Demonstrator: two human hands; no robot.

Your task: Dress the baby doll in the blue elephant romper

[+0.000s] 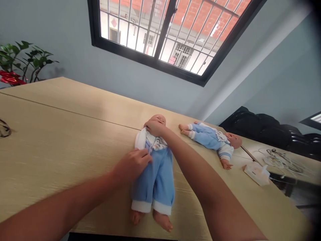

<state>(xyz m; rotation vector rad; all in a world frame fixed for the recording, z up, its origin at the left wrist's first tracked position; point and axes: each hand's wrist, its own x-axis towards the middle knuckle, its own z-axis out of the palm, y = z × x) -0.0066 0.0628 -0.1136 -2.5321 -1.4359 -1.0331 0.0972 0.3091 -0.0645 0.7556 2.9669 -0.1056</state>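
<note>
A baby doll (pixel 159 117) lies on its back on the table, feet towards me, dressed in light blue trousers (pixel 162 172) with white cuffs and a white printed top (pixel 160 143). My left hand (pixel 137 162) is closed at the doll's side near the waist, its fingers pinching the end of the white sleeve (pixel 140 139). Up at the doll's shoulder, just below the head, my right hand (pixel 154 128) has its fingers closed on the upper part of the white clothing. My right forearm crosses over part of the doll's chest and hides it.
A second doll (pixel 210 135) in similar clothes lies at the right. Beyond it are a tissue box (pixel 257 172), tangled cables (pixel 283 160) and black chairs (pixel 265 129). A potted plant (pixel 23 60) stands at the far left; dark-framed glasses (pixel 4 129) lie at the left edge.
</note>
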